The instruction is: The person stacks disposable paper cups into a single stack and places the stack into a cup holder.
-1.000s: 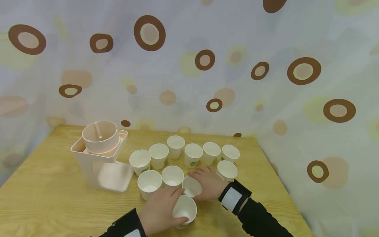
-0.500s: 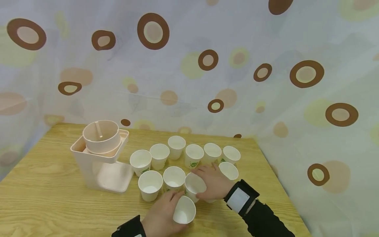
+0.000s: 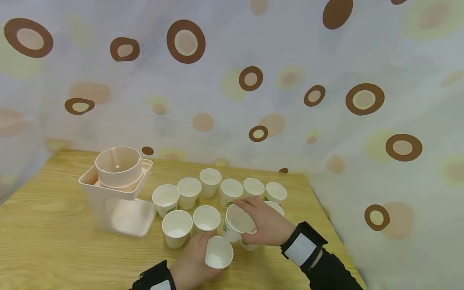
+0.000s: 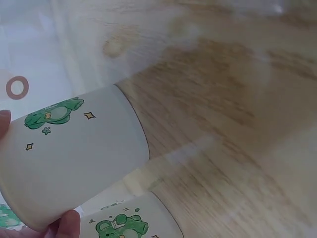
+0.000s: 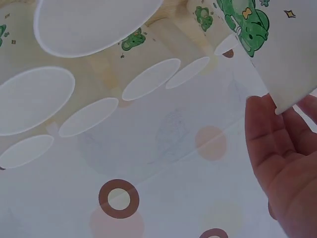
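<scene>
"Count?"
"At least twelve white cups [image 3: 177, 230] on the table [image 3: 54, 233], bare white inside."
"Hands?"
"The left hand [image 3: 193, 262] grips the nearest cup [image 3: 219, 253]; the right hand [image 3: 269, 221] pinches a second cup [image 3: 237, 221] by its rim, just beyond. One beige stand [image 3: 93, 203] holds one round tub [image 3: 119, 178]."

I count twelve tapered white paper cups [image 3: 177, 229], one of them mostly hidden; two bare hands, one left hand [image 3: 193, 257] and one right hand [image 3: 267, 223]; two black wristbands [image 3: 312, 234], each with one pale patch; one yellowish wooden table [image 3: 47, 225]; and one beige plastic stand [image 3: 130, 219] carrying one round beige plastic tub [image 3: 119, 177].
</scene>
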`<state>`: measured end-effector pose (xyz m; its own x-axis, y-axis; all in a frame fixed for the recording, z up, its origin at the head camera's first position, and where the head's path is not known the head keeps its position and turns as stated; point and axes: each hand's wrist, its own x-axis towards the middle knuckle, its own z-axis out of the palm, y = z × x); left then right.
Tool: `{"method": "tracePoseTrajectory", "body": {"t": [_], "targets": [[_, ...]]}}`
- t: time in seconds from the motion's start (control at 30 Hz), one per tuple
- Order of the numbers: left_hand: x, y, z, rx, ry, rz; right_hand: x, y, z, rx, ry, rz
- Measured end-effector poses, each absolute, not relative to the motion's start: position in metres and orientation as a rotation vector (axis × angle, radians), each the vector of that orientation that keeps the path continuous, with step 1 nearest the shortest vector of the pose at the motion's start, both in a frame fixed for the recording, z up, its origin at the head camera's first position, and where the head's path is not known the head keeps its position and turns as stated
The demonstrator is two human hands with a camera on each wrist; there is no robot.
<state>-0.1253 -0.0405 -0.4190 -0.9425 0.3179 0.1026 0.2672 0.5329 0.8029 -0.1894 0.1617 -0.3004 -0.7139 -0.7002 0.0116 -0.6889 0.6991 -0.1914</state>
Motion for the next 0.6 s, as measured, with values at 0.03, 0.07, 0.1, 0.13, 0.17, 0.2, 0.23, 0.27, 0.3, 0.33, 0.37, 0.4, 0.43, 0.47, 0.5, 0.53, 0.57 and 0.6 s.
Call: {"method": "tracePoseTrajectory", "body": {"t": [0.03,0.07,0.1,0.13,0.17,0.2,0.23,0.27,0.3,0.33,0.37,0.4,0.43,0.47,0.5,0.53,0.57,0.6], "targets": [[-0.126,-0.042,-0.419,0.502,2.707,1.411,-0.188,0.160,-0.299,-1.191,2.835,-0.291],[-0.126,-0.043,-0.419,0.490,2.706,1.423,-0.187,0.159,-0.297,-1.215,2.834,-0.297],[-0.126,-0.044,-0.419,0.487,2.713,1.429,-0.186,0.159,-0.296,-1.233,2.834,-0.305],[-0.127,-0.044,-0.419,0.490,2.720,1.429,-0.185,0.159,-0.295,-1.235,2.831,-0.312],[-0.127,-0.043,-0.419,0.496,2.725,1.428,-0.183,0.159,-0.294,-1.244,2.827,-0.319],[-0.128,-0.043,-0.420,0.506,2.727,1.429,-0.182,0.159,-0.294,-1.257,2.821,-0.321],[-0.128,-0.042,-0.421,0.517,2.725,1.432,-0.181,0.159,-0.294,-1.273,2.811,-0.325],[-0.129,-0.042,-0.422,0.524,2.710,1.445,-0.179,0.159,-0.294,-1.286,2.793,-0.337],[-0.129,-0.041,-0.423,0.531,2.690,1.462,-0.178,0.158,-0.295,-1.301,2.772,-0.349],[-0.129,-0.041,-0.424,0.532,2.662,1.486,-0.177,0.158,-0.296,-1.315,2.750,-0.356],[-0.130,-0.041,-0.424,0.530,2.635,1.512,-0.176,0.157,-0.297,-1.336,2.730,-0.363],[-0.130,-0.041,-0.425,0.529,2.604,1.539,-0.175,0.156,-0.297,-1.348,2.710,-0.369],[-0.131,-0.042,-0.425,0.528,2.577,1.566,-0.174,0.155,-0.298,-1.359,2.692,-0.374],[-0.131,-0.042,-0.425,0.526,2.550,1.590,-0.174,0.154,-0.298,-1.363,2.674,-0.376],[-0.131,-0.042,-0.425,0.527,2.531,1.606,-0.173,0.153,-0.299,-1.368,2.660,-0.374],[-0.132,-0.042,-0.425,0.527,2.516,1.617,-0.173,0.153,-0.299,-1.372,2.649,-0.365],[-0.132,-0.042,-0.425,0.527,2.502,1.625,-0.173,0.152,-0.299,-1.371,2.636,-0.364],[-0.132,-0.042,-0.426,0.528,2.491,1.631,-0.172,0.151,-0.300,-1.366,2.623,-0.363]]}}
